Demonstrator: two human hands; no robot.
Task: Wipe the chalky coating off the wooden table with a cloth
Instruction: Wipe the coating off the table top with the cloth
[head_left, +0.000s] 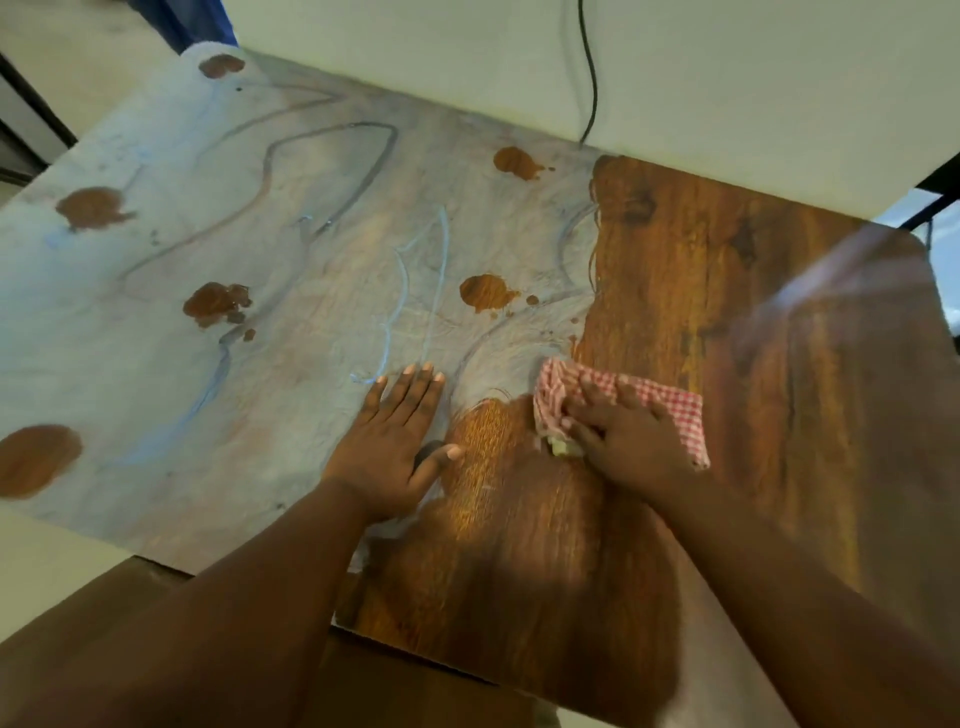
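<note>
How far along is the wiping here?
Roughly the right third of the wooden table shows bare grain. The right hand presses the checkered cloth at the border; the left hand rests flat. The chalky coating covers the remainder.

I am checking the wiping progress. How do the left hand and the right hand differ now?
The left hand lies flat, fingers straight, on the chalky grey coating; the right hand presses the red-and-white checked cloth. The left holds nothing; the right is at the edge of the cleaned brown wood. Both rest on the table.
</note>
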